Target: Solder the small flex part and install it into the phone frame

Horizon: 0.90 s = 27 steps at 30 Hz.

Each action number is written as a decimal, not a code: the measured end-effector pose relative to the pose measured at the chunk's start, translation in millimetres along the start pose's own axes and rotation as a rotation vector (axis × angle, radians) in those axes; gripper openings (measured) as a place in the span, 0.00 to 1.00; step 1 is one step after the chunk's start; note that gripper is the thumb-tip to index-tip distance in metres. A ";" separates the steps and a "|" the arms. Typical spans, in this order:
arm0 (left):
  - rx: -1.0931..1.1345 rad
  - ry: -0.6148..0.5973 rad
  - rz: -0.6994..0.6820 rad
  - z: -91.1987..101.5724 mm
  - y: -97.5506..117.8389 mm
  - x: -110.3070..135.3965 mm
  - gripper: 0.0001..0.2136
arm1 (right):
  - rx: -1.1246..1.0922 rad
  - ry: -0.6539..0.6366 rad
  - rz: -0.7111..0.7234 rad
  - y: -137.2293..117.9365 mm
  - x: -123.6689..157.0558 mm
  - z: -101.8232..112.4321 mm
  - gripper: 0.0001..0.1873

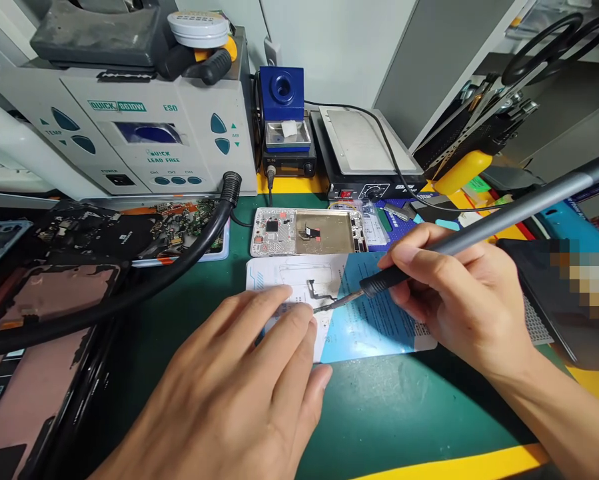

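Observation:
My left hand (259, 360) lies over a blue and white printed card (374, 333), fingers stretched out and slightly apart. One fingertip rests at the end of a small dark flex cable (315, 291) on the card. Wrapped in the fingers of my right hand (472, 300) is a soldering iron (479, 233) with a grey body and black ribbed grip. Its thin metal tip points down-left and reaches the flex cable, close to that fingertip. Whether the tip touches it, I cannot tell. Just behind the card lies an opened phone frame (329, 233).
A hot air station (154, 100) stands at the back left, its black hose (179, 270) crossing the left side. Behind the phone frame are a blue iron stand (282, 100) and a heating plate (369, 147). Phone parts (86, 293) lie left; a tool holder (484, 127) stands right.

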<state>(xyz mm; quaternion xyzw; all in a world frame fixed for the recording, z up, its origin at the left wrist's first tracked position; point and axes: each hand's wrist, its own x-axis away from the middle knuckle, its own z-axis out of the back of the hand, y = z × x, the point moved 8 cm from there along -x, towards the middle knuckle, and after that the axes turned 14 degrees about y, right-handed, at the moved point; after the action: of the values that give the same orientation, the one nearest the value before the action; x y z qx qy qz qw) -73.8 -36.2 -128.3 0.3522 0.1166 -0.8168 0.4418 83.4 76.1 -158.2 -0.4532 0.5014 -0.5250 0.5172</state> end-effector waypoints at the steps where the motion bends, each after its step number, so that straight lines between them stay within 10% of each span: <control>1: -0.003 0.004 -0.001 -0.1 0.1 -0.4 0.08 | 0.006 -0.001 0.008 -0.4 0.6 -0.3 0.11; 27: -0.003 -0.006 0.026 -3.2 -2.1 0.7 0.08 | 0.058 0.000 0.044 -1.9 0.8 -1.4 0.13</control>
<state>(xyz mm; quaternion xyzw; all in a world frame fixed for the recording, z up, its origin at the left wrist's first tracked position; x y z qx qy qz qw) -74.3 -33.9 -131.3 0.3505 0.1121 -0.8118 0.4534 81.7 75.3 -156.4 -0.4270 0.4958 -0.5278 0.5415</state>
